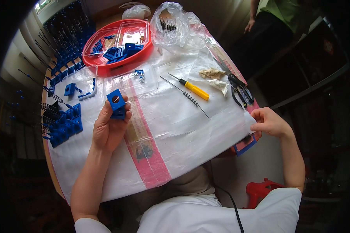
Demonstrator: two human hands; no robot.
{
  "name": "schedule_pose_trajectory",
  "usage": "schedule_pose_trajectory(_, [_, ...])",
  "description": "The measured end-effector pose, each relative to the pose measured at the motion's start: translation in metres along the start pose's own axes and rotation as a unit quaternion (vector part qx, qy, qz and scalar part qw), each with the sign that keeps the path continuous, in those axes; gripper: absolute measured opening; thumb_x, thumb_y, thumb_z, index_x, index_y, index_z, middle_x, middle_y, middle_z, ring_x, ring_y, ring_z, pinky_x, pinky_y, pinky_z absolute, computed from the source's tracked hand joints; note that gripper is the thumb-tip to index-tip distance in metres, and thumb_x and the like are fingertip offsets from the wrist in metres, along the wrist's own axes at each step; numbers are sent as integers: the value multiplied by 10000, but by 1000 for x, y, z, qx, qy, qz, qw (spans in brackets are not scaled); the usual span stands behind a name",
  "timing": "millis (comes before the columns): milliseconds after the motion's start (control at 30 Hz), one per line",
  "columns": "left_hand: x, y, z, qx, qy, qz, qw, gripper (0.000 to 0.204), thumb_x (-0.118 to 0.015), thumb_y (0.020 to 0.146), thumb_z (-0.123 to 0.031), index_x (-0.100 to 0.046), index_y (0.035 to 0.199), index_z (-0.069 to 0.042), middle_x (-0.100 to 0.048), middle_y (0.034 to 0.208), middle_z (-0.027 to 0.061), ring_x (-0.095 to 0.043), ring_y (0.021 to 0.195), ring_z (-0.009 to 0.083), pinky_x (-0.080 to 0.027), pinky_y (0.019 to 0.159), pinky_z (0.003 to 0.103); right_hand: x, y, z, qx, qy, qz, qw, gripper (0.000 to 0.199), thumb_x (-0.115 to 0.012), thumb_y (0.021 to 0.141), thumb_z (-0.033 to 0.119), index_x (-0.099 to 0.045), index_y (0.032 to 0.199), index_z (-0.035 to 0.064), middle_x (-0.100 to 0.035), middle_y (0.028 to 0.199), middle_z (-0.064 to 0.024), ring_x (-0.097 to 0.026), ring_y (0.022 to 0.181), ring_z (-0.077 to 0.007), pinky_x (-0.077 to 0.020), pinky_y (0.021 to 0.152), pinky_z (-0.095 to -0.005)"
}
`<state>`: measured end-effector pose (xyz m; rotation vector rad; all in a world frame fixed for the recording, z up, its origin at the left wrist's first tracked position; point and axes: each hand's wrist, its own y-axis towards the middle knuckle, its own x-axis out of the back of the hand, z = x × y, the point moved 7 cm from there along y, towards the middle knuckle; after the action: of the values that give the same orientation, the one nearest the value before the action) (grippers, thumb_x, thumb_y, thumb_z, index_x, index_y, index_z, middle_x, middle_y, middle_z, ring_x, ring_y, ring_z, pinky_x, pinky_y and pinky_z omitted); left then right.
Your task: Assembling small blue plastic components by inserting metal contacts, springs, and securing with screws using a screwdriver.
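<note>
While left fingers (127, 106) grip a blue holed block (119, 105) above the white-covered desk (194, 139), right fingers (261, 113) pinch a white flap (249, 122) at its right edge. Yellow-handled screwdriver (197, 90) beside a coiled spring (191, 99) mid-desk; scissors (233, 78) right; red tray (143, 57) with blue parts (116, 53) far side.

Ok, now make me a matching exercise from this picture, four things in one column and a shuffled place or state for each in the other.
Things:
1. Blue block with a round hole
2. Screwdriver
3. Scissors
4. Red tray

Places or states:
A. Beside a coiled wire
B. Has blue parts in it
C. Near the right hand
D. Held in the left hand

Pairs: 1-D, 2-A, 3-C, 4-B
</note>
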<state>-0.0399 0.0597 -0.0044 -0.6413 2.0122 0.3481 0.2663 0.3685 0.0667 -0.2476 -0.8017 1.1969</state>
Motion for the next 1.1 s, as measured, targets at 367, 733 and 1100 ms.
schedule_pose_trajectory(367, [0,0,0,0,-5,-3,1000,378,-501,1007,-263,-498,1284,-6,-577,1226,142,-600,1062,234,-547,900,339,-1,16,6,-22,-9,-3,1000,213,-683,769,102,-620,916,-38,-622,689,-49,-580,527,-92,-463,482,-241])
schedule_pose_trajectory(733, [0,1,0,2,-8,0,1000,381,-498,1008,-264,-498,1287,-4,-577,1229,145,-599,1059,236,-548,901,342,-3,13,1,-24,-12,5,1000,199,-687,749,81,-624,902,-28,-640,715,-41,-599,556,-88,-469,503,-224])
schedule_pose_trajectory(1100, [-1,-2,-2,-1,-1,4,1000,384,-496,1008,-272,-495,1289,-11,-578,1232,144,-600,1064,230,-543,909,341,-3,20,35,95,63,22,993,180,-692,764,33,-604,919,0,-645,766,-21,-613,651,-83,-498,594,-238])
